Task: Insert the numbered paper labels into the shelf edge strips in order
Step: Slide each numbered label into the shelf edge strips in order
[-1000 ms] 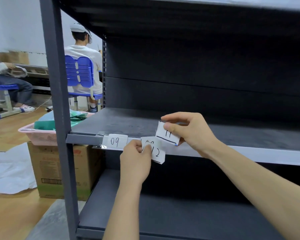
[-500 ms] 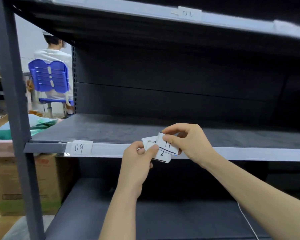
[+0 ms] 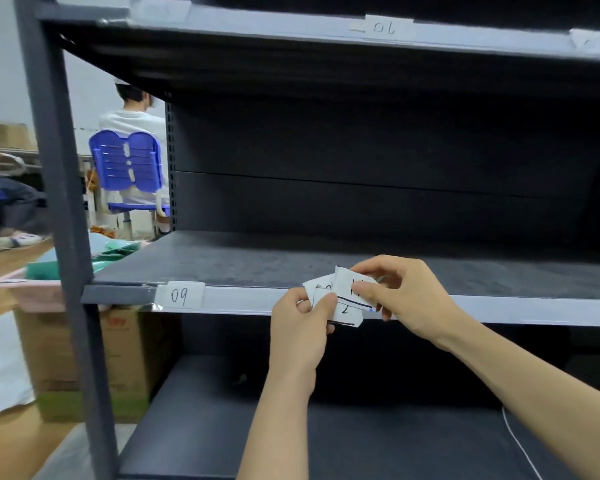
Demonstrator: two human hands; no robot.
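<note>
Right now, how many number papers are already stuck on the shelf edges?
2 readable: label 09 on the middle shelf strip at left, label 06 on the top strip. Blurry papers at that strip's far left and far right may be more.

A tall dark grey metal shelving unit point(image 3: 326, 209) fills most of the room ahead, its flat shelves bare and its back panel almost black. Past its left upright point(image 3: 54, 202), a plain pale wall point(image 3: 0, 64) rises above a warm wooden floor point(image 3: 11, 251). A seated person in a white top point(image 3: 132, 123) faces away on a blue slatted plastic chair point(image 3: 127, 164). Nearer, a pink plastic basket point(image 3: 32, 292) rests on a brown cardboard box point(image 3: 118, 351), with white sheeting point(image 3: 0, 368) spread on the floor beside it.
</note>
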